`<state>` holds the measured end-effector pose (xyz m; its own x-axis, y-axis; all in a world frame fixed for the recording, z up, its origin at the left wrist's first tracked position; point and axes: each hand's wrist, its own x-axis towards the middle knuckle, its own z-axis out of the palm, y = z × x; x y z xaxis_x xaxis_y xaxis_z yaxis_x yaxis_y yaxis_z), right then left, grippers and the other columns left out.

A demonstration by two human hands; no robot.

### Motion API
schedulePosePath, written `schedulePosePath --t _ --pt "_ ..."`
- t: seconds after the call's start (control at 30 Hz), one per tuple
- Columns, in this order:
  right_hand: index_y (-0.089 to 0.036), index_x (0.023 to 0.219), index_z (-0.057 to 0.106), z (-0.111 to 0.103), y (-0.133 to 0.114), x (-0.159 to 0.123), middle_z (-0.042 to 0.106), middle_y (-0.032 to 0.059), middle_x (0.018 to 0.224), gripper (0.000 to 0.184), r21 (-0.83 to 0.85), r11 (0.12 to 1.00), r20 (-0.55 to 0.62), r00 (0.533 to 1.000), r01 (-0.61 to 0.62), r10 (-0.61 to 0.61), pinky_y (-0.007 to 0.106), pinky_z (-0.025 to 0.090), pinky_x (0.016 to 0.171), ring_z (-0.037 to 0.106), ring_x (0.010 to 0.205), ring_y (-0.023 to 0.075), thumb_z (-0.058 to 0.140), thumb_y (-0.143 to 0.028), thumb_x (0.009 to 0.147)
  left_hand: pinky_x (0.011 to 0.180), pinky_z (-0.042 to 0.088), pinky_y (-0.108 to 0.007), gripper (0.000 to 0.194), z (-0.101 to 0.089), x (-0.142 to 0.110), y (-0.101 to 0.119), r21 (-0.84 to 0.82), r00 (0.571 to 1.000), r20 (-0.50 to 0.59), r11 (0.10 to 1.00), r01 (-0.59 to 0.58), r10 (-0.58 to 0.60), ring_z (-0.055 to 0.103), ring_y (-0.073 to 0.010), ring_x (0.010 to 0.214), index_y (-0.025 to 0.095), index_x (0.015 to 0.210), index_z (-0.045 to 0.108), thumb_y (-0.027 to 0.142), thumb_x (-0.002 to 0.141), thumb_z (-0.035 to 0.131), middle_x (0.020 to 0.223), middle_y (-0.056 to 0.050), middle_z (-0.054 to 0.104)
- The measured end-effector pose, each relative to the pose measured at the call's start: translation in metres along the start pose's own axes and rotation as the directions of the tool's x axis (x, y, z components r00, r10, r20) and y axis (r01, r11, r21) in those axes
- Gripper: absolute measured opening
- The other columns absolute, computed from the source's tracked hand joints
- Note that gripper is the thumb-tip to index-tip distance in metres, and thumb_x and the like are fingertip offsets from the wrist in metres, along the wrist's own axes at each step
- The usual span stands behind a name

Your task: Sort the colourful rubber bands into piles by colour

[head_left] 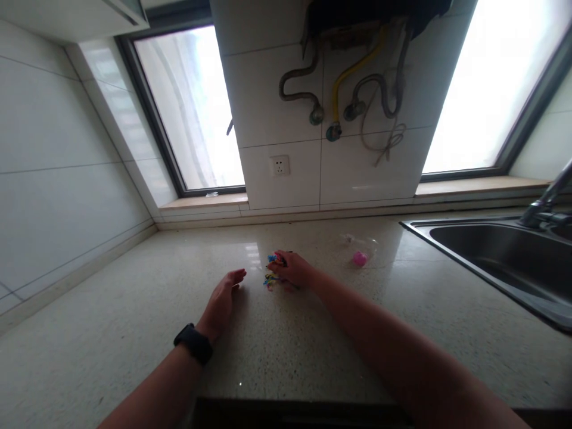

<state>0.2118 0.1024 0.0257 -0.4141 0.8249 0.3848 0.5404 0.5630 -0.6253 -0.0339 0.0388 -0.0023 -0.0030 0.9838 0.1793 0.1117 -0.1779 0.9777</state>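
Right hand (292, 268) curling over colourful pieces (269, 279) inside back edge of worktop (277, 345), grip unclear; left hand (222, 298) lying open, best fencing pieces

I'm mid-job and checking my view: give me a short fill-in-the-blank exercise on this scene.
The hand at the small colorful pieces is the person's ____ one.
A dark watch circles the person's ____ wrist.
The small lump between that hand and the sink is ____.
The brightest hose in view is ____.

Missing words: right; left; pink; yellow.
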Motion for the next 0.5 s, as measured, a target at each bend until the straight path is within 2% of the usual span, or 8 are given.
schedulePosePath --t 0.1,0.27,0.5 --pt "-0.019 0.081 0.056 -0.001 -0.010 0.016 0.054 -0.0042 0.065 0.038 0.086 0.996 -0.021 1.000 -0.017 0.019 0.022 0.030 0.056 0.046 0.061 0.0109 0.049 -0.054 0.092 0.107 0.039 -0.046 0.062 0.000 0.001 0.001 -0.046 1.000 -0.014 0.999 0.021 -0.022 0.055 -0.0265 0.123 0.015 0.123 0.061 0.063 0.093 0.037 0.132 -0.014 0.061" --pt "-0.019 0.077 0.053 -0.006 -0.022 0.041 0.052 -0.0043 0.065 0.034 0.117 0.993 -0.122 0.992 -0.005 0.019 0.023 0.030 0.057 0.045 0.061 0.0111 0.049 -0.050 0.091 0.106 0.039 -0.046 0.060 0.001 0.002 0.001 -0.058 1.000 -0.012 0.998 0.025 -0.026 0.056 -0.0263 0.122 0.015 0.122 0.062 0.062 0.093 0.037 0.130 -0.014 0.062" --pt "-0.019 0.083 0.057 0.000 -0.030 0.050 0.055 -0.0045 0.066 0.024 0.156 0.988 -0.118 0.993 -0.007 0.026 0.022 0.033 0.058 0.046 0.061 0.0110 0.053 -0.042 0.088 0.105 0.040 -0.044 0.056 0.000 0.001 0.002 -0.063 1.000 -0.016 0.998 0.015 -0.016 0.056 -0.0255 0.123 0.016 0.122 0.060 0.059 0.094 0.036 0.131 -0.013 0.062"
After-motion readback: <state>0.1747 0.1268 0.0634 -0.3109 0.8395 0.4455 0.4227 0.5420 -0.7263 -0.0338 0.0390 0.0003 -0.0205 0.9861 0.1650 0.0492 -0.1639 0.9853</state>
